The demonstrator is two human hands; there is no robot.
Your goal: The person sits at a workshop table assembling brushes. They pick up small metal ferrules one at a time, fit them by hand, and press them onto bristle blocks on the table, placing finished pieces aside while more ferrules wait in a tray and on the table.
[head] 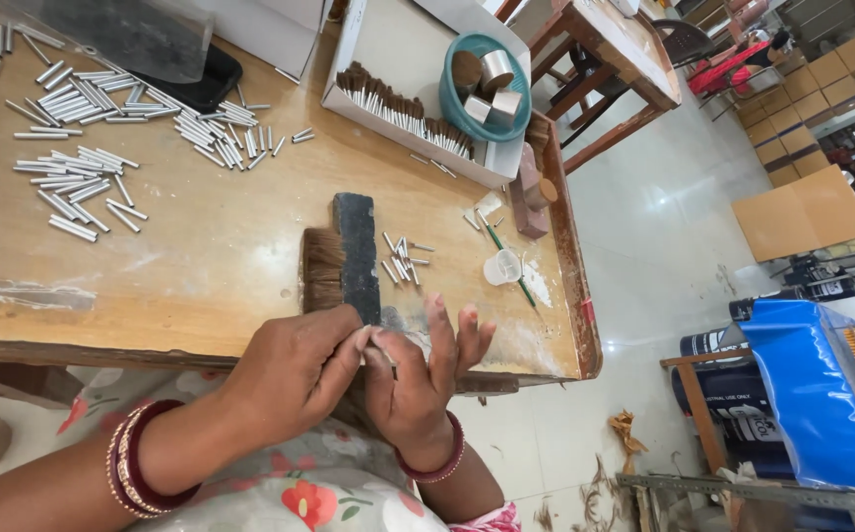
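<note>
Both hands meet at the near edge of the wooden worktop. The left hand and the right hand pinch a small silver tube between their fingertips, both grips closed on it. Just behind them lie a dark block, brown bristles, and more little tubes.

1. Teal bowl holding cylindrical metal cups, the landmark.
2. White tray of brown-tipped brush pieces, lying under and left of the bowl.
3. Loose metal tubes spread far left of the bowl.
4. Green pencil and white cap below the bowl.
5. Blue plastic bag far lower right of the bowl.
</note>
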